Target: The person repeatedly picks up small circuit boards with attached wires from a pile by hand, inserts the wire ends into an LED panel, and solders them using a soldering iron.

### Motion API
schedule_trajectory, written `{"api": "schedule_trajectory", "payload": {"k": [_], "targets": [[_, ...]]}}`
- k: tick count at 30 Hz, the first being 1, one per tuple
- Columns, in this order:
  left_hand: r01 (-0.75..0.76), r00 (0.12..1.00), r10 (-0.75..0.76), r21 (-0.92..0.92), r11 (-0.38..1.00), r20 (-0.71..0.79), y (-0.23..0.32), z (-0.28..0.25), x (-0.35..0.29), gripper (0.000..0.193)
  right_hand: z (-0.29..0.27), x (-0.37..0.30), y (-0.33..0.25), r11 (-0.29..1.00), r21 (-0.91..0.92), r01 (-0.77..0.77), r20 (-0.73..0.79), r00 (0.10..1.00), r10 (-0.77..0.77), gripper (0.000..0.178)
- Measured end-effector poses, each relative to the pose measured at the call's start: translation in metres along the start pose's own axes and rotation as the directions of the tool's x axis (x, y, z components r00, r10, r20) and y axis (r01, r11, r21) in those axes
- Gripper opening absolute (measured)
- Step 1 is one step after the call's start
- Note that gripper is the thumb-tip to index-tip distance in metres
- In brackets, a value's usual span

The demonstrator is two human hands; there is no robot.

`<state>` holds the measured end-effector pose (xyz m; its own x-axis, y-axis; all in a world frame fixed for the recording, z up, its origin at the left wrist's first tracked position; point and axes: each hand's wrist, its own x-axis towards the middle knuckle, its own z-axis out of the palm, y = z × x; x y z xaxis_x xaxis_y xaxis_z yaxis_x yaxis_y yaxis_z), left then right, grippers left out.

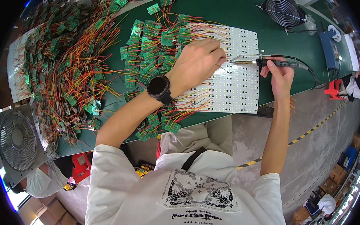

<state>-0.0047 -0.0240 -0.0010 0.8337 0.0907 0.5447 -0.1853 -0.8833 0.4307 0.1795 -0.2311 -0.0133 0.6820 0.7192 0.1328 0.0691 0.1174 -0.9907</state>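
A white LED panel, dotted with rows of small pads and black holes, lies on the green table. My left hand rests over its left half, fingers pinched together near the middle. A thin wire shows at those fingertips, though the hand hides most of it. In my right hand is a black-handled soldering iron with a thin feed tube along it. Its tip points left and meets the panel close to my left fingertips. Small green circuit boards with red and yellow wires line the panel's left side.
A large heap of wired boards covers the table's left. A black fan and a blue box with a solder spool stand at the far right. Another fan is at lower left. People sit beyond both sides.
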Motion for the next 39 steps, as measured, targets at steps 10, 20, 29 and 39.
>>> {"api": "schedule_trajectory", "payload": {"k": [10, 20, 29, 39], "targets": [[-0.002, 1.0, 0.002, 0.018, 1.0, -0.007, 0.001, 0.0, 0.0, 0.012, 0.0, 0.0, 0.0, 1.0, 0.003, 0.008, 0.011, 1.0, -0.008, 0.02], [-0.015, 0.999, 0.016, 0.013, 1.0, -0.032, 0.001, 0.001, 0.0, 0.012, -0.004, 0.001, 0.002, 0.995, 0.099, 0.0, -0.055, 0.998, 0.005, 0.022], [-0.082, 0.997, 0.082, -0.017, 0.996, 0.007, 0.006, -0.046, 0.013, 0.021, 0.007, 0.009, 0.003, 0.982, 0.19, -0.012, -0.163, 0.986, 0.043, 0.02], [-0.147, 0.988, 0.15, 0.106, 0.983, -0.022, 0.088, -0.152, -0.032, 0.016, -0.008, 0.006, 0.008, 0.984, 0.175, 0.013, -0.168, 0.986, 0.017, 0.023]]}}
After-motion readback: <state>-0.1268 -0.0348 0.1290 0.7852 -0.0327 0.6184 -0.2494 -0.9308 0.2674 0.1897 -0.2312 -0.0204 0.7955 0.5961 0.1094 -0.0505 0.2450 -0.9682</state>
